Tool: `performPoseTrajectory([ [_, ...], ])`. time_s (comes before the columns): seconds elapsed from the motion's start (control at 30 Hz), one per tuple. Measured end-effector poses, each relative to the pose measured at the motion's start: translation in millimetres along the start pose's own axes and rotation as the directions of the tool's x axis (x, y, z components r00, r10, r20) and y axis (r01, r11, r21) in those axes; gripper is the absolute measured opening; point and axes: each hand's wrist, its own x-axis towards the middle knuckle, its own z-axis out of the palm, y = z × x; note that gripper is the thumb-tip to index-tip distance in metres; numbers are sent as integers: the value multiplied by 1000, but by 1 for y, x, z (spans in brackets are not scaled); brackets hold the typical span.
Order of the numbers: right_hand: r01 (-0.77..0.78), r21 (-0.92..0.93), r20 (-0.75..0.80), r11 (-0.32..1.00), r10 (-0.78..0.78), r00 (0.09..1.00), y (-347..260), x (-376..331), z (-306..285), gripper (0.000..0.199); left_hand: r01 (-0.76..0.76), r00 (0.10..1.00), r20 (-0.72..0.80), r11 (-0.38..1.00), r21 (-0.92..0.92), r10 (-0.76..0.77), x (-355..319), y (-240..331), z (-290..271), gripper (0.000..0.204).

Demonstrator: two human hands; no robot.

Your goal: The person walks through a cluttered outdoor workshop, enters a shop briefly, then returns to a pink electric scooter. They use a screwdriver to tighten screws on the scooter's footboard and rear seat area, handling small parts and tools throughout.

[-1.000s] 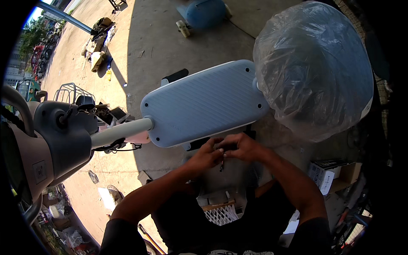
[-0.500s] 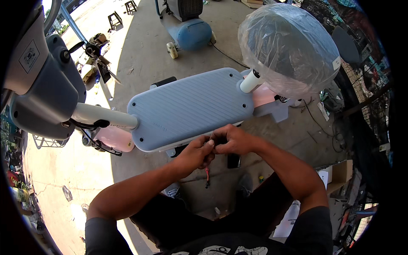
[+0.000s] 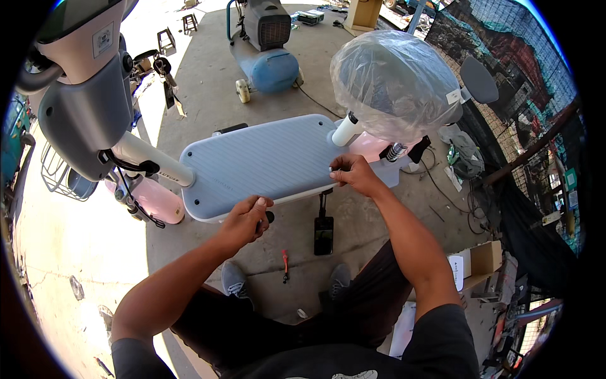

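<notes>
Now, left hand point(image 3: 245, 218) curled around small dark knob point(image 3: 269, 216) at near edge of grey scooter footboard point(image 3: 265, 161). Right hand point(image 3: 355, 174) pinches footboard's right rim, fingers bent. Phone point(image 3: 323, 235) and red screwdriver point(image 3: 285, 260) on concrete below footboard; plastic-wrapped seat point(image 3: 394, 85) beyond it.

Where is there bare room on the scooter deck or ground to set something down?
The ribbed scooter deck is bare between the left hand and right hand. Concrete between deck and blue compressor is free. By the feet, a phone and red tool crowd it.
</notes>
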Motion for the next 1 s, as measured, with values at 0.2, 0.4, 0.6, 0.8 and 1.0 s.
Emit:
performPoseTrajectory([
  [0.2, -42, -349, -193, 936, -28, 981, 24, 17, -21, 22, -126, 991, -23, 985, 114, 130, 3, 1, -3, 43],
  [0.4, -121, -599, -312, 792, -92, 946, 29, 30, -31, 25, -176, 984, -5, 975, 133, 178, 5, 7, -6, 42],
  [0.6, -144, -672, -284, 726, -73, 956, 26, 42, -20, 26, -173, 984, -4, 974, 149, 176, 9, 4, -9, 43],
  [0.8, -150, -774, -256, 615, -87, 963, 28, 49, -21, 26, -168, 986, 3, 979, 115, 169, 9, 5, -11, 45],
  [1.0, -147, -774, -247, 616, -81, 966, 27, 49, -20, 25, -161, 987, 18, 981, 105, 160, 7, 8, -9, 43],
])
